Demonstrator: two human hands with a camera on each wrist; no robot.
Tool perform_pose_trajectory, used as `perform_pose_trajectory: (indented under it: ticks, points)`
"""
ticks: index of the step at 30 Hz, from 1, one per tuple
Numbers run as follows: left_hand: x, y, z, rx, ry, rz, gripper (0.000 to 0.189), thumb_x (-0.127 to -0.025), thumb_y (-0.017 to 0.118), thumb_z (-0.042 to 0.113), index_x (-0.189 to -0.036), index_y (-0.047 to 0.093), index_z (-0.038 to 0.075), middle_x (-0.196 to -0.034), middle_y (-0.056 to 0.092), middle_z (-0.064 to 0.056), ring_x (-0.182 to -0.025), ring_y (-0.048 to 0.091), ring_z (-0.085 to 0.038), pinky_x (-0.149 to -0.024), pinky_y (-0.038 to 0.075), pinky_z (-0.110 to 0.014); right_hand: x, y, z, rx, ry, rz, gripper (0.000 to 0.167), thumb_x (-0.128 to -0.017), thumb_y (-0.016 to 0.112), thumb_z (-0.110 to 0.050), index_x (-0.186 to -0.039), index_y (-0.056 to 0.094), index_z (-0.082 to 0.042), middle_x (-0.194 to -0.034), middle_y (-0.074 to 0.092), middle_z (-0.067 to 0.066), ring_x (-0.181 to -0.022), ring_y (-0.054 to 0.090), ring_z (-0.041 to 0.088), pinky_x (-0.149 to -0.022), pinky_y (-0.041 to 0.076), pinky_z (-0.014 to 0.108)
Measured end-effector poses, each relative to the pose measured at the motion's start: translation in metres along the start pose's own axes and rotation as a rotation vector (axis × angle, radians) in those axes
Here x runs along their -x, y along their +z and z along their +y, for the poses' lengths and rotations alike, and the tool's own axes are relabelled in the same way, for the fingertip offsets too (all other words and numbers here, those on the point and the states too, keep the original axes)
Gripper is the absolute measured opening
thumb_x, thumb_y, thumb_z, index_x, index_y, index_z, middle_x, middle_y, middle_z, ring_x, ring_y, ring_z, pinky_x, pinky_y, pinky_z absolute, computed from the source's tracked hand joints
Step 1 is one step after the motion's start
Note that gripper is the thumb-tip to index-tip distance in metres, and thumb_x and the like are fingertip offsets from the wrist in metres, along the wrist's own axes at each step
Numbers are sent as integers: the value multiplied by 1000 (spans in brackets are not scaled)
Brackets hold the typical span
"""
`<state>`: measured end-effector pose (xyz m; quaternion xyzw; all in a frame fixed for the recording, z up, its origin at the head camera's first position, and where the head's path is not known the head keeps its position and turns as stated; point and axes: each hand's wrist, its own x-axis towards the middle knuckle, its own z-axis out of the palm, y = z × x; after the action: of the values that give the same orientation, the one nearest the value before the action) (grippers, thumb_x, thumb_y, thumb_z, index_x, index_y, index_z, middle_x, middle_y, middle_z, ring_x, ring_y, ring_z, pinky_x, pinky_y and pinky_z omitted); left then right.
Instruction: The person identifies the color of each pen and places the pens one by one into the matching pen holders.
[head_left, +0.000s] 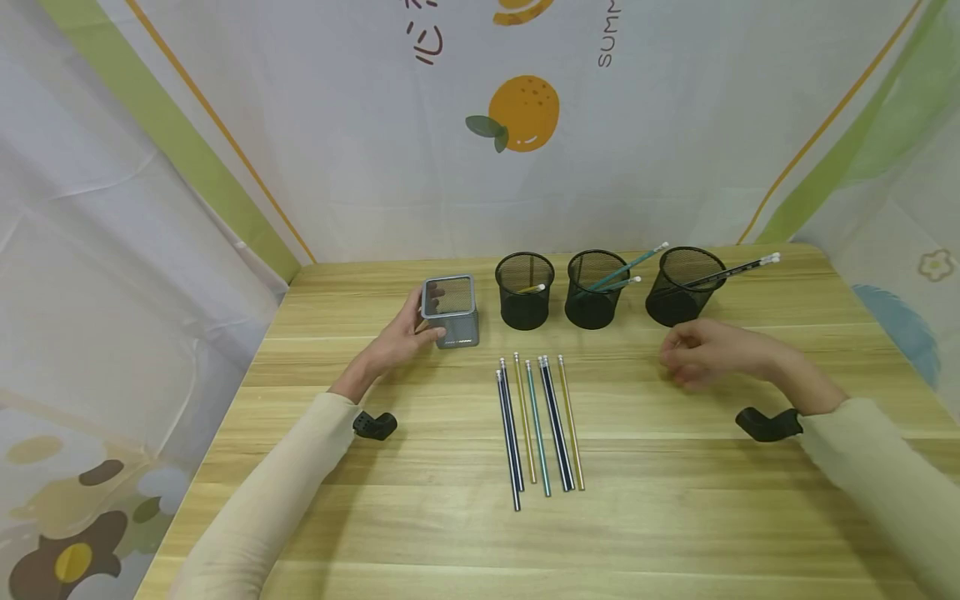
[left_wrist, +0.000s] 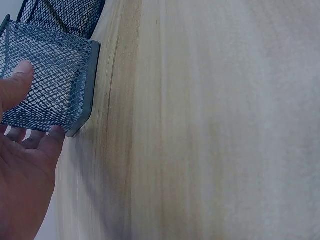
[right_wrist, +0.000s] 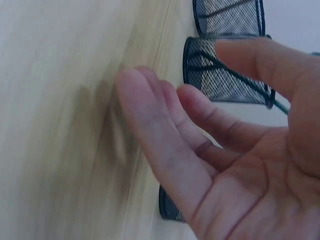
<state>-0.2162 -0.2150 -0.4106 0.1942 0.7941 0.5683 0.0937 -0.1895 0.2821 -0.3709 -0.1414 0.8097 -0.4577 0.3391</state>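
Gripping left hand [head_left: 397, 340]: thumb and fingers curled round square grey mesh holder [head_left: 459, 329].
Grey holder: just left of left cup [head_left: 525, 313].
Loose pencils [head_left: 537, 429]: side by side on tabletop [head_left: 637, 500], before the cups.
Black mesh cups: left, yellow pencil [head_left: 532, 289]; middle cup [head_left: 590, 311], green pencils [head_left: 630, 266]; right cup [head_left: 667, 308], black pencils [head_left: 731, 272].
Right hand [head_left: 711, 350]: fingers loosely bent, thumb apart, near right cup.

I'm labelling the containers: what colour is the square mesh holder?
The square mesh holder is grey; the head view shows it best.
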Motion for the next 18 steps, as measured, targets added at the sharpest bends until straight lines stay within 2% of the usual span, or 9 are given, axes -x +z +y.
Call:
perform_pose_trajectory:
  ticks: [5, 11, 18]
  points:
    - [1, 0, 0, -4, 8, 1, 72, -101, 55, -8, -159, 13, 3, -159, 24, -23, -148, 21, -41, -119, 19, -53, -7, 10, -7, -13, 7, 39, 30, -103, 62, -13, -117, 56, 13, -101, 64, 20, -88, 68, 30, -76, 61, 42]
    - [0, 0, 1, -11, 0, 0, 71, -100, 55, -8, -158, 13, 1, -158, 25, -24, -147, 22, -41, -119, 19, -53, -20, 24, -16, -23, 17, 44, 30, -102, 63, -13, -117, 57, 12, -99, 65, 19, -87, 69, 30, -75, 61, 40]
    - [-1, 0, -2, -24, 25, 0, 72, -101, 54, -8, -158, 12, 0, -157, 24, -24, -147, 21, -44, -118, 19, -56, -36, 40, -26, -9, -16, 48, 27, -101, 66, -13, -113, 59, 10, -96, 64, 19, -84, 70, 30, -73, 62, 39]
